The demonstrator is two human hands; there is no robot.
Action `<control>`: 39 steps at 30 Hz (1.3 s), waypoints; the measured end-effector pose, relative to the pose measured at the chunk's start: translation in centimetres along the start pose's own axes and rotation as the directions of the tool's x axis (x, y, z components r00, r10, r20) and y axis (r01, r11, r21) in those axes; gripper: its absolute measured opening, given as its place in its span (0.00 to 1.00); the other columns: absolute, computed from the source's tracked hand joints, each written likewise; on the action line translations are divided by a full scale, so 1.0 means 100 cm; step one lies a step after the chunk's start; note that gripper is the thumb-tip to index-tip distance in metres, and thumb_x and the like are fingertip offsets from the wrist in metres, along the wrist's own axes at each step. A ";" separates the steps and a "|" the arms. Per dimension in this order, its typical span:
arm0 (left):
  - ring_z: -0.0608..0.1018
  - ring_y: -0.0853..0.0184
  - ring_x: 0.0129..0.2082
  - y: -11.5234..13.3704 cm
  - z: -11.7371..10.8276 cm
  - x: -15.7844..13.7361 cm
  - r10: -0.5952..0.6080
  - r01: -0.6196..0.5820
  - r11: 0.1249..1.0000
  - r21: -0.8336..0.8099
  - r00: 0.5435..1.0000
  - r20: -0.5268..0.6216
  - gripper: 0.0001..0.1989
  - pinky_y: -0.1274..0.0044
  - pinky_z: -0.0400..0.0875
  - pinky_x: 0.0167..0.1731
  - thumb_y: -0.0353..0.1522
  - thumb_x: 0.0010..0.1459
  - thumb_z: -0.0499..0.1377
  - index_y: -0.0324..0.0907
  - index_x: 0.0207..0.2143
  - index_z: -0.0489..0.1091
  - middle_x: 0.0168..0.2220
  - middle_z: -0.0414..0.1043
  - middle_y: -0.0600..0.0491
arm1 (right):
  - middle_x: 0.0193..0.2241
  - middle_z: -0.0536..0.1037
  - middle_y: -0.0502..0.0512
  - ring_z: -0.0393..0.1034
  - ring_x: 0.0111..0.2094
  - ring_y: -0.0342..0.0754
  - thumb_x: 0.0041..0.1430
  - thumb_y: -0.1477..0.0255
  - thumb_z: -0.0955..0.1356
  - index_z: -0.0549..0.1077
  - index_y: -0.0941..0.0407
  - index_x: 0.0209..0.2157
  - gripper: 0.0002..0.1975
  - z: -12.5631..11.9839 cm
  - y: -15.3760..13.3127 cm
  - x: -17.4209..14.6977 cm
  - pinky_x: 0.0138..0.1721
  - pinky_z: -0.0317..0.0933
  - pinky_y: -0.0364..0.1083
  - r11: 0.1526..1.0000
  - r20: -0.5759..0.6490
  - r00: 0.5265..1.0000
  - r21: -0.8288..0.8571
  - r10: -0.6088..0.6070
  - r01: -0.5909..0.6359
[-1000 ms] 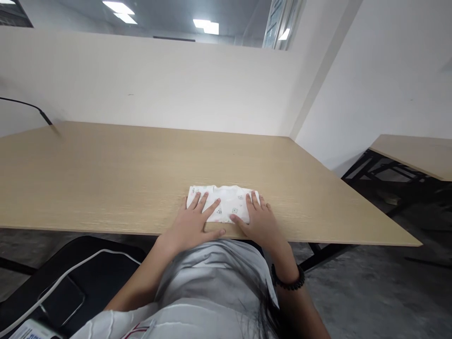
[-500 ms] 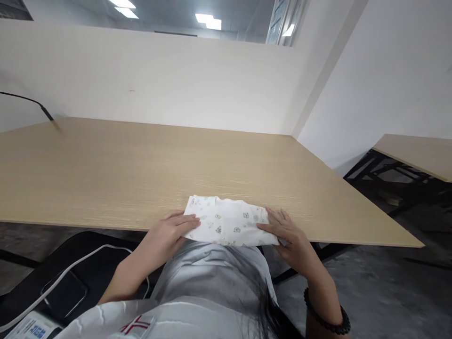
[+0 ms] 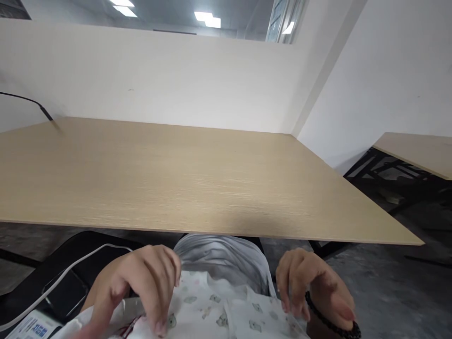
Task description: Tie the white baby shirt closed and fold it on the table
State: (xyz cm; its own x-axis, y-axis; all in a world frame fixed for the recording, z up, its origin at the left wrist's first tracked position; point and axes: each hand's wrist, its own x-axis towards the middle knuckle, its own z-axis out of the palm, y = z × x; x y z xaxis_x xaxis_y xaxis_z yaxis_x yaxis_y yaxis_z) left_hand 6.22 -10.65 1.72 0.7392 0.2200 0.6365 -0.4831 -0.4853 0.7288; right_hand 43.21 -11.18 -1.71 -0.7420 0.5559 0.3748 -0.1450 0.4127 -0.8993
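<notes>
See a pale wall [image 3: 158, 75] filling the back, with a long window [image 3: 169, 19] along the top and lights shining in it. Below, find a wide wooden table [image 3: 176, 174], its front edge running between the wall and both hands. To the right, see grey floor [image 3: 381, 287] and, beyond it, a second table [image 3: 416, 150] on black legs. On the left, make out a black chair [image 3: 95, 240], partly hidden by the left arm. Find the white printed cloth [image 3: 208, 306] low down, on the near side of the table, close against the body and cut off by the bottom of the view. See the left hand [image 3: 144, 278] hiding part of its left side, fingers curled down onto it, thumb spread apart. See the right hand [image 3: 310, 282] at its right edge, fingers bent, thumb well away from them. Cannot tell, for either hand, about a firm hold on the cloth. Note a box [image 3: 33, 325] at lower left, a white cable [image 3: 67, 269] crossing the chair, a dark bracelet [image 3: 334, 325] on the right wrist, and a thin black cord [image 3: 44, 112] at far left.
</notes>
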 end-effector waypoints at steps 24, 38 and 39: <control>0.74 0.65 0.30 -0.042 0.021 0.026 -0.517 0.493 0.837 0.239 0.854 0.048 0.15 0.76 0.68 0.32 0.43 0.63 0.58 0.41 0.33 0.74 0.30 0.75 0.49 | 0.29 0.75 0.52 0.69 0.30 0.45 0.64 0.63 0.67 0.73 0.54 0.36 0.09 0.045 0.002 0.065 0.35 0.66 0.45 0.984 0.271 0.959 -0.174 0.081 -0.034; 0.58 0.75 0.21 -0.040 0.021 0.013 -0.656 0.657 0.744 -0.123 0.683 -0.323 0.20 0.81 0.50 0.22 0.43 0.59 0.62 0.39 0.24 0.62 0.21 0.57 0.60 | 0.24 0.69 0.50 0.63 0.27 0.46 0.63 0.63 0.67 0.68 0.53 0.29 0.10 0.048 0.005 0.047 0.33 0.59 0.48 0.981 -0.286 0.955 0.152 -0.075 0.122; 0.57 0.75 0.21 -0.039 0.020 0.010 -0.659 0.652 0.741 -0.160 0.659 -0.362 0.20 0.81 0.49 0.21 0.44 0.58 0.63 0.39 0.24 0.62 0.21 0.56 0.60 | 0.22 0.68 0.49 0.62 0.26 0.46 0.62 0.63 0.67 0.67 0.52 0.28 0.11 0.047 0.008 0.044 0.33 0.59 0.49 0.960 -0.354 0.928 0.198 -0.118 0.197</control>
State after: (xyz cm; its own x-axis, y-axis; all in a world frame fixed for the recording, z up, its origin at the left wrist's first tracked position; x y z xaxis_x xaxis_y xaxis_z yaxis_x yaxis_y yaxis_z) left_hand 9.80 -10.17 -0.99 0.6358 0.7712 0.0311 0.0495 -0.0809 0.9955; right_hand 36.77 -11.83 -1.89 -0.4400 0.7225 0.5332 -0.4150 0.3629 -0.8343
